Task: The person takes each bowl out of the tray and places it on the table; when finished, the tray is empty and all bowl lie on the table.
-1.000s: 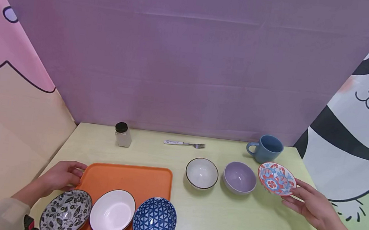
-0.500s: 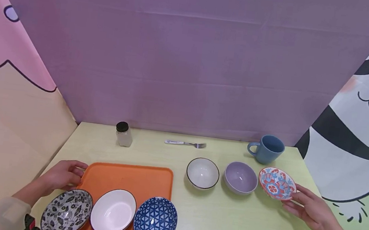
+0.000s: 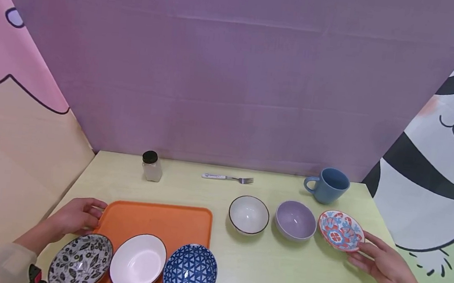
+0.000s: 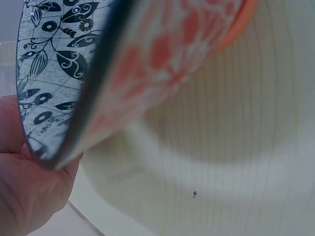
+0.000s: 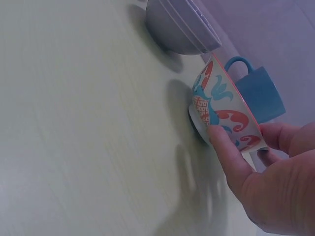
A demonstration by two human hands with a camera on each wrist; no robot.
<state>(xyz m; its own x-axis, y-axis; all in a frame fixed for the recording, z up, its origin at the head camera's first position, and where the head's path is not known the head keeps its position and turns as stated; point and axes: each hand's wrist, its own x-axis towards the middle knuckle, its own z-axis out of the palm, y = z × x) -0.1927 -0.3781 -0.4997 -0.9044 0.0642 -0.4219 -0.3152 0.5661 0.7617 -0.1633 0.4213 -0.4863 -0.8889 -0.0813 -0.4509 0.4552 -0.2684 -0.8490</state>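
My right hand [image 3: 384,264] pinches the near right side of a small bowl [image 3: 341,231] with red and blue patterns. In the right wrist view this bowl [image 5: 221,103] is upright, its foot close to the tabletop and its shadow. A purple bowl [image 3: 295,220] stands just left of it, and a blue mug [image 3: 331,187] behind it. My left hand [image 3: 78,216] lies at the left rim of an orange tray [image 3: 156,217], fingers loosely bent. In front of that hand sits a black-and-white floral bowl [image 3: 81,262], which covers part of the hand in the left wrist view.
A white bowl [image 3: 138,262] and a blue triangle-patterned bowl [image 3: 190,273] stand along the tray's near side. Farther right is a white dark-rimmed bowl [image 3: 249,215]. A black-lidded jar [image 3: 152,167] and a fork [image 3: 227,178] lie toward the back, before a purple wall [image 3: 233,77].
My right hand has brought the red-and-blue bowl down and slightly toward me, beside the purple bowl and farther from the mug. My left hand keeps its place at the tray.
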